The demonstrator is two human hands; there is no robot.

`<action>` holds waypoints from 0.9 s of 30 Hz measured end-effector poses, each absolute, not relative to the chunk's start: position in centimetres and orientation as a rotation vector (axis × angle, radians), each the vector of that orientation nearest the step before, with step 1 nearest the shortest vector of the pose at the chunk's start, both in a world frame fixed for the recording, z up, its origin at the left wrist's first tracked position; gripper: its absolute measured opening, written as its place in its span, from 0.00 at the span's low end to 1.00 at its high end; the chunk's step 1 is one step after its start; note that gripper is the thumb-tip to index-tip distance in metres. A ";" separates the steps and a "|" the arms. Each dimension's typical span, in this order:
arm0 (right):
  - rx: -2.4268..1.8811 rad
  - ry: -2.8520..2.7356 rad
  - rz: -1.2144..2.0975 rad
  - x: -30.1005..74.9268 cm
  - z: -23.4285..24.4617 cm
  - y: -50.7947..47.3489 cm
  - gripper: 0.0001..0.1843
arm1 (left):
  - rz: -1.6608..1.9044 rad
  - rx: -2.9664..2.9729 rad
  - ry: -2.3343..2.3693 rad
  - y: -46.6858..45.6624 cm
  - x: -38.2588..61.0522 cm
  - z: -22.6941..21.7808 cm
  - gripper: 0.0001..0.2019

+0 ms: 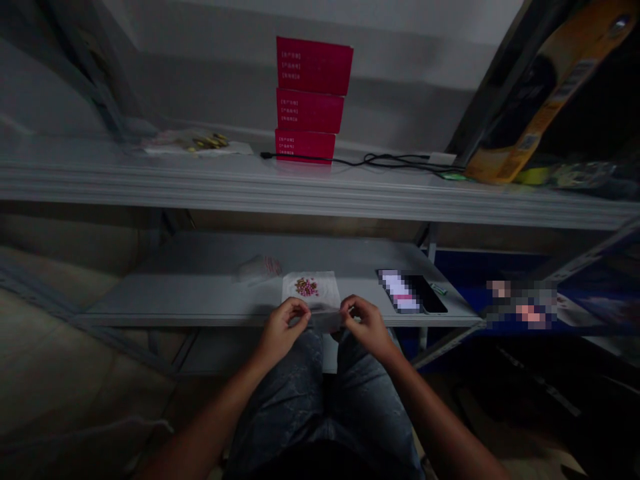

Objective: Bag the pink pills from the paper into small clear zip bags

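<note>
Left hand and right hand each have their grip pinched on the top edge of a thin clear plastic bag just over the metal shelf, and it's light, floppy, slippery stuff, so that edge is the spot to hold.

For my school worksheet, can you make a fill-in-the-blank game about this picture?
1. The left hand and right hand hold a clear plastic sheet at the ____ edge of the lower shelf.
2. Small colored beads lie on a ____ square.
3. ____ red boxes stand stacked on the upper shelf.
4. A phone lies to the ____ of that square.

Missing words: front, white, three, right.
</note>
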State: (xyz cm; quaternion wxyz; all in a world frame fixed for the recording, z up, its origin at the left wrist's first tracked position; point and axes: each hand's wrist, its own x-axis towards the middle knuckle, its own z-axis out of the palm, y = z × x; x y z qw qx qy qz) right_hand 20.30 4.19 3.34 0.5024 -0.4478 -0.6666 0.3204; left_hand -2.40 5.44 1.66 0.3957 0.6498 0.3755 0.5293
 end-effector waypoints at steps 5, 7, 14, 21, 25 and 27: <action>-1.062 -1.356 0.789 23.3 4.3 11.2 0.08 | 1.364 1.833 1.147 9.5 -6.9 3.3 0.06; -1.237 -1.300 0.776 25.0 4.3 14.7 0.10 | 1.307 1.929 1.250 12.0 -9.5 4.0 0.10; -1.776 -1.433 0.518 29.3 3.2 23.6 0.02 | 0.933 2.313 1.521 20.3 -16.0 4.4 0.29; -1.838 -1.674 0.159 29.2 2.5 24.7 0.17 | 0.614 2.268 1.478 23.6 -16.7 4.0 0.29; -1.626 -1.879 0.042 25.8 3.0 22.4 0.14 | 0.749 2.266 1.430 22.8 -16.1 4.5 0.26; -1.427 -1.958 0.228 23.2 4.0 20.4 0.13 | 0.808 2.316 1.377 21.6 -15.5 5.1 0.24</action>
